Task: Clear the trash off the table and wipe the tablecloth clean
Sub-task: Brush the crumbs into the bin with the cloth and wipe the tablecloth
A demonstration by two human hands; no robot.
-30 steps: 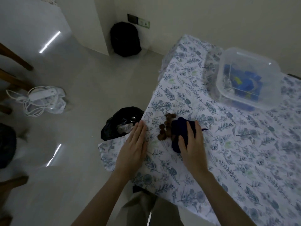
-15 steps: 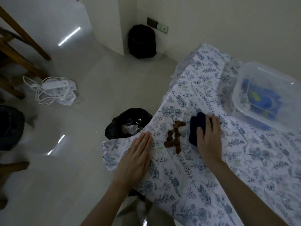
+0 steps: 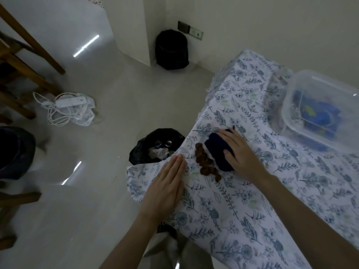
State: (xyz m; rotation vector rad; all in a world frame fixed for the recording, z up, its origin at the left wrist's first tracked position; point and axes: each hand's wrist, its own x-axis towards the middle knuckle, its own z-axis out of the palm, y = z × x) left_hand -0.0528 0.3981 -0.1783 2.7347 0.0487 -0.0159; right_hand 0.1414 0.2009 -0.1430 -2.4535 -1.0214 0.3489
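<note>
L hand (image 3: 167, 183) lies flat, fingers straight, on the tablecloth (image 3: 252, 210) near its edge. Just beyond, brown crumbs (image 3: 206, 162) lie in a row, touching the dark cloth (image 3: 215, 152) that R hand (image 3: 240, 154) presses down. Crumbs look light and loose, so I judge: push w/ cloth, not pinch, toward black bag (image 3: 155, 146) below.

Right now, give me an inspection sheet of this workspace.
Surface: floral tablecloth, one corner hanging down.
Job's things: dark blue cloth beside a pile of brown crumbs; open black trash bag on the floor below the tablecloth's edge, crumpled paper inside.
Clutter: clear plastic container with blue contents, on the tablecloth.
Grips: left grip flat on the tablecloth near its edge; right grip presses on the cloth.
Cables: white power strip with coiled cord on the floor.
Surroundings: black rounded object against the wall; wooden chair legs at left.
</note>
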